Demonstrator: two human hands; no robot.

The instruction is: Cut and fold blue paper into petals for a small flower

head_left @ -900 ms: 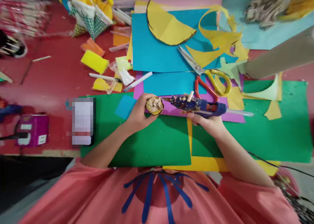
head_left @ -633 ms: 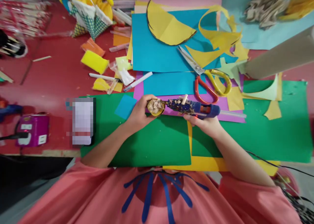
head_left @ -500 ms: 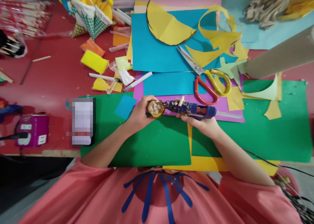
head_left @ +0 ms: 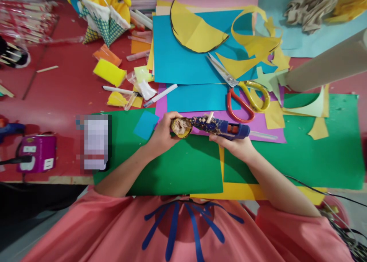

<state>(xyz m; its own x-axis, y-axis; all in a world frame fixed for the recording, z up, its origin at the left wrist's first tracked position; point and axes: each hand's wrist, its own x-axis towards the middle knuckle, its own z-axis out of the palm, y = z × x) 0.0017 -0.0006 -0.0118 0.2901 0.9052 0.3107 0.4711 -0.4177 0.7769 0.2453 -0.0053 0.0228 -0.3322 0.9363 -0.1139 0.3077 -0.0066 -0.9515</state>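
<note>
My left hand [head_left: 162, 134] is closed around a small round yellow cup [head_left: 180, 127] stuffed with crumpled beige paper, held over the green sheet [head_left: 177, 166]. My right hand [head_left: 237, 144] grips a blue hot glue gun [head_left: 222, 126], lying sideways with its nozzle touching the cup's rim. A clear glue stick [head_left: 262, 136] juts out of the gun's back end to the right. Both hands hover just above the purple sheet [head_left: 258, 122].
Red-and-yellow scissors [head_left: 239, 91] lie behind the gun on blue paper [head_left: 183, 59] with yellow offcuts [head_left: 197, 30]. A blurred phone [head_left: 96, 141] and a purple box [head_left: 37, 152] sit left. A cardboard tube [head_left: 327, 69] slants at right. A black cord [head_left: 309, 185] trails right.
The glue gun has slid left, bringing its nozzle from beside the cup onto the cup's rim. My left hand has tilted the cup slightly toward the gun.
</note>
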